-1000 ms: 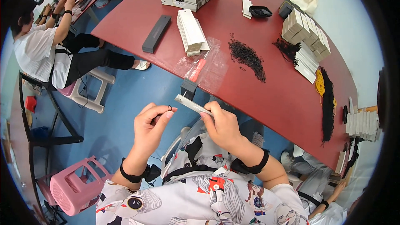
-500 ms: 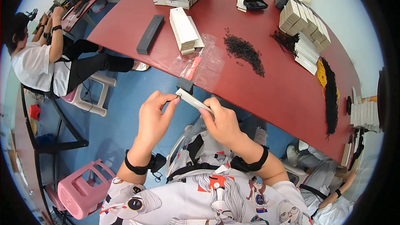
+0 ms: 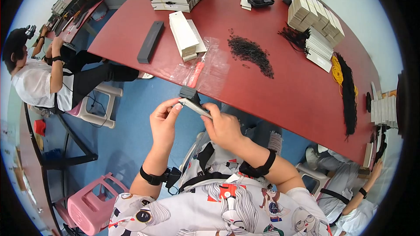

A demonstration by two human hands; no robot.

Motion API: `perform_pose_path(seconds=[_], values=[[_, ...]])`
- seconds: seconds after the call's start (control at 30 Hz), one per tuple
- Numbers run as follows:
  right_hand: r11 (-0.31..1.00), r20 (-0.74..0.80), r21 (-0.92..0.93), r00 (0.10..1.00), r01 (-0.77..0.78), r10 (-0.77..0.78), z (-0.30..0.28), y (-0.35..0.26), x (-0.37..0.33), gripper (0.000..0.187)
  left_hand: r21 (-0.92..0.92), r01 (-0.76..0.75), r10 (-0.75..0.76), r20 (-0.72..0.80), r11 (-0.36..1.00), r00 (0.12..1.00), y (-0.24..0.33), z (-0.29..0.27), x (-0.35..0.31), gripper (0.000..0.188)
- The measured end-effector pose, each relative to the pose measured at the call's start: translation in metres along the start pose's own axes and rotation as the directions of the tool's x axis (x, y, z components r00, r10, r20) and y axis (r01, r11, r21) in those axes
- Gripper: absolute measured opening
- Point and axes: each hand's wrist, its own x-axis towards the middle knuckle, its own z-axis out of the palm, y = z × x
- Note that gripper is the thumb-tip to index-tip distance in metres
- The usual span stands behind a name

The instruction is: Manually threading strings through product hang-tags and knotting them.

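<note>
The left hand (image 3: 164,120) has closed in on the white card (image 3: 194,107) since a second ago, its fingertips now pinching the card's near end, where before it held off to the side. The right hand (image 3: 223,126) grips the other end. The card sits just below the red table (image 3: 280,91) edge, near clear plastic bags (image 3: 205,67).

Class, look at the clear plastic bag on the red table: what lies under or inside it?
An orange-red stick-like item shows through the clear plastic bag, with the red table beneath. Inside or underneath cannot be told.
</note>
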Motion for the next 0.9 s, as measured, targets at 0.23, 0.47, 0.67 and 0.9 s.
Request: perform_pose_path(seconds=[0.23,0.47,0.67,0.9], values=[[0.999,-0.027,-0.028,0.999,0.027,-0.028,0.001,0.0,0.0,0.028,0.127,-0.111,0.124,-0.097,0.986,0.988,-0.003,0.004,-0.004,0.014],[0.999,-0.028,-0.035,0.999,0.036,-0.037,0.0,-0.002,0.001,0.025,0.111,-0.114,0.122,-0.07,0.987,0.99,-0.002,0.002,-0.004,0.012],[0.989,0.06,-0.136,0.997,0.055,-0.047,0.001,-0.005,-0.001,0.019,0.116,-0.104,0.108,-0.033,0.988,0.994,0.001,-0.002,-0.002,0.011],[0.993,0.146,-0.07,0.986,0.096,-0.085,-0.001,-0.003,0.002,0.022,0.064,0.046,-0.05,0.068,0.997,0.996,0.006,-0.011,-0.001,0.012]])
